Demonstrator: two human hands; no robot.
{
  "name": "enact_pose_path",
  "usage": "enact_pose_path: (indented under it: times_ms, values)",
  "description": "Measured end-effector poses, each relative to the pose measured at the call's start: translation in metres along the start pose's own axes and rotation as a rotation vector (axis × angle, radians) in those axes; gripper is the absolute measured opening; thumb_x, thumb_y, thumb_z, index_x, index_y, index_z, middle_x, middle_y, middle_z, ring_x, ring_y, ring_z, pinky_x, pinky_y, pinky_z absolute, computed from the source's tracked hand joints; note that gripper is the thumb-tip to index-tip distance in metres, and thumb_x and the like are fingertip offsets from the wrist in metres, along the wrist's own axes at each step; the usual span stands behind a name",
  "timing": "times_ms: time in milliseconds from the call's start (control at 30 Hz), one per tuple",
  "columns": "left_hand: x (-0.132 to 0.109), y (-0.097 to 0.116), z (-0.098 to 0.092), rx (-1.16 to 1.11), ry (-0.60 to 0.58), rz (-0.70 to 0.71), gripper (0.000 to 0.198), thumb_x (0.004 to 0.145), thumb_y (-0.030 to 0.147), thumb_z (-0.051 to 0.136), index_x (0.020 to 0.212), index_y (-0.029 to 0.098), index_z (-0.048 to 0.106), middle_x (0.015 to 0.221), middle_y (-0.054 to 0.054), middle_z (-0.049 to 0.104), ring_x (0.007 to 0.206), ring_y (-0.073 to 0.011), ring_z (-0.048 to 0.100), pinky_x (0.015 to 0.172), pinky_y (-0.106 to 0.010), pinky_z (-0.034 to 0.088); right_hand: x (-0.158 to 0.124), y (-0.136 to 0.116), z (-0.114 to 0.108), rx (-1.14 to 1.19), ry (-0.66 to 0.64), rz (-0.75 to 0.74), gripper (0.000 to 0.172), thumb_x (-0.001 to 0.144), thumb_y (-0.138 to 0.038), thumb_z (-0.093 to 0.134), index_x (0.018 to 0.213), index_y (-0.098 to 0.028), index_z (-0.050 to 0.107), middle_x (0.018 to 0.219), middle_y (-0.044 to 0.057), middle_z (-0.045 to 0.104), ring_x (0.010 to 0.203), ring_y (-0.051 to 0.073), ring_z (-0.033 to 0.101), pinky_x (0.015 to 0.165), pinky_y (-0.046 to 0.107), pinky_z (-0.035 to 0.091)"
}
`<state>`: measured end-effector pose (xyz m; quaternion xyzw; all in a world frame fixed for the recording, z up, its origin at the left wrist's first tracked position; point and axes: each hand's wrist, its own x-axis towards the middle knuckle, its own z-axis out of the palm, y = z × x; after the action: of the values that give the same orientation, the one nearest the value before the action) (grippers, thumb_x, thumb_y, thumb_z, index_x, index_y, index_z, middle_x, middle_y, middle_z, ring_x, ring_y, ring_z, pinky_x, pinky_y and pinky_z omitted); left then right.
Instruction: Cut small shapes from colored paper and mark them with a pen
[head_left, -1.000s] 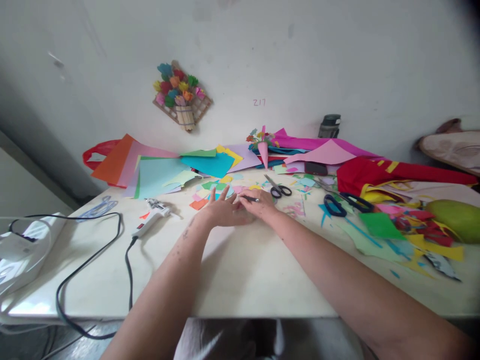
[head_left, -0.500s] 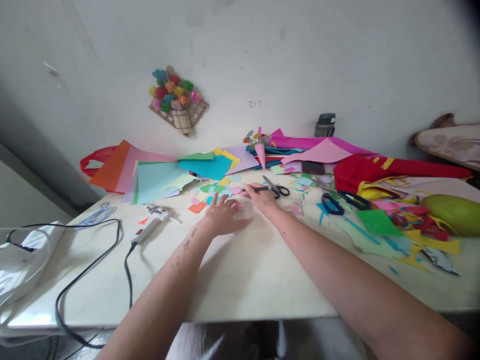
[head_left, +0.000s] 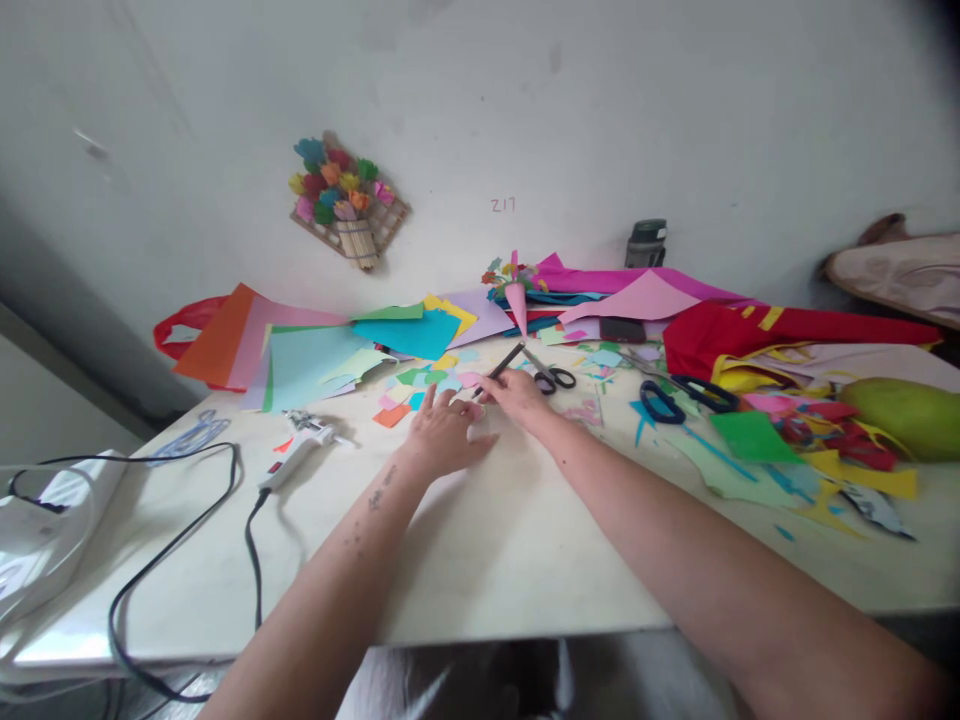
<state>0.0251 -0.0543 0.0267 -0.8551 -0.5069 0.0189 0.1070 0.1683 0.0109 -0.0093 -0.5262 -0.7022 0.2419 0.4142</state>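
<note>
My right hand (head_left: 517,396) is closed around a slim black pen (head_left: 501,366), its tip pointing down to the left. Beside it, my left hand (head_left: 444,436) lies palm down with the fingers spread, resting on or beside a small pink paper piece (head_left: 475,410) that the fingers partly hide. Small cut papers lie just past the fingertips, among them an orange piece (head_left: 391,415) and a green one (head_left: 409,376). A pair of black-handled scissors (head_left: 553,378) lies spread just beyond my right hand.
A white glue gun (head_left: 300,452) with its black cord lies at left, near a power strip (head_left: 64,530). Larger scissors (head_left: 686,395), paper scraps (head_left: 757,440) and a green rounded object (head_left: 904,415) are at right. Coloured sheets (head_left: 315,360) and a pink paper cone (head_left: 516,308) stand along the wall.
The pen in my right hand has swung from nearly level to steeply tilted, its tip now near my left fingers. My left hand has stayed almost in place; the view has shifted slightly.
</note>
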Motion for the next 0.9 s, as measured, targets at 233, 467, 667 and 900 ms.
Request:
enact_pose_path:
  times_ms: [233, 467, 667, 900]
  values:
    - [-0.0015, 0.0023, -0.0005, -0.002, 0.048, -0.02, 0.053, 0.085, 0.055, 0.034, 0.112, 0.019, 0.062, 0.116, -0.008, 0.062, 0.127, -0.0308, 0.033, 0.11, -0.054, 0.005, -0.0044, -0.0056, 0.0011, -0.341, -0.008, -0.058, 0.041, 0.085, -0.053, 0.042, 0.101, -0.025, 0.067, 0.085, 0.005, 0.072, 0.088, 0.021, 0.064, 0.067, 0.025, 0.042]
    - [-0.0023, 0.0067, -0.0015, -0.037, 0.0, 0.0, 0.055, 0.087, 0.055, 0.027, 0.122, 0.022, 0.054, 0.129, -0.006, 0.054, 0.134, -0.0264, 0.025, 0.109, -0.056, -0.004, -0.0061, -0.0054, 0.0001, -0.39, 0.001, -0.087, 0.037, 0.085, -0.049, 0.045, 0.106, -0.027, 0.066, 0.087, 0.005, 0.072, 0.087, 0.022, 0.065, 0.065, 0.026, 0.042]
    - [-0.0022, 0.0053, 0.0045, -0.018, 0.013, 0.018, 0.056, 0.086, 0.053, 0.028, 0.122, 0.019, 0.054, 0.126, -0.008, 0.056, 0.134, -0.0278, 0.023, 0.108, -0.057, -0.006, -0.0071, -0.0072, -0.002, -0.212, 0.019, -0.055, 0.036, 0.086, -0.048, 0.044, 0.096, -0.024, 0.068, 0.084, 0.004, 0.072, 0.084, 0.018, 0.065, 0.067, 0.023, 0.044]
    - [-0.0045, 0.0051, 0.0052, -0.004, 0.093, -0.022, 0.051, 0.083, 0.056, 0.035, 0.11, 0.022, 0.062, 0.13, -0.008, 0.051, 0.129, -0.0328, 0.03, 0.109, -0.058, 0.003, -0.0038, -0.0047, 0.0005, -0.171, 0.05, -0.001, 0.019, 0.078, -0.034, 0.058, 0.088, -0.021, 0.067, 0.082, 0.003, 0.071, 0.081, 0.017, 0.065, 0.066, 0.023, 0.045]
